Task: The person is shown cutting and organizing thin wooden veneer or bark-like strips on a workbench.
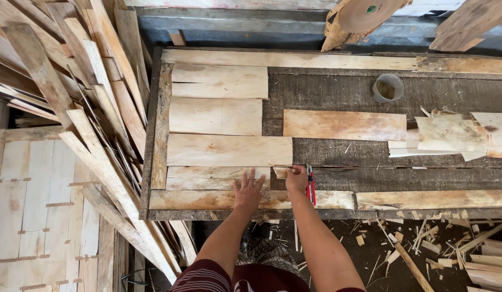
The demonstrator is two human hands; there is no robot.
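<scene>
My left hand point(248, 190) lies flat with fingers spread on a thin pale wood veneer strip point(208, 177) at the near side of a dark work table point(337, 92). My right hand point(296, 178) pinches a small veneer offcut point(280, 172) at the strip's right end and also holds a red-handled cutter point(310, 186) that points toward me. Three wider veneer sheets lie in a column beyond the strip: one point(229, 150) just above it, another point(215, 116) farther, and the farthest point(219, 81).
A longer veneer piece point(344, 125) lies mid-table, ragged veneer pieces point(451, 135) at the right, a small plastic cup point(387, 87) behind. Loose veneer strips point(83, 92) pile at the left over a taped veneer panel point(35, 205). Offcuts point(424, 243) litter the floor.
</scene>
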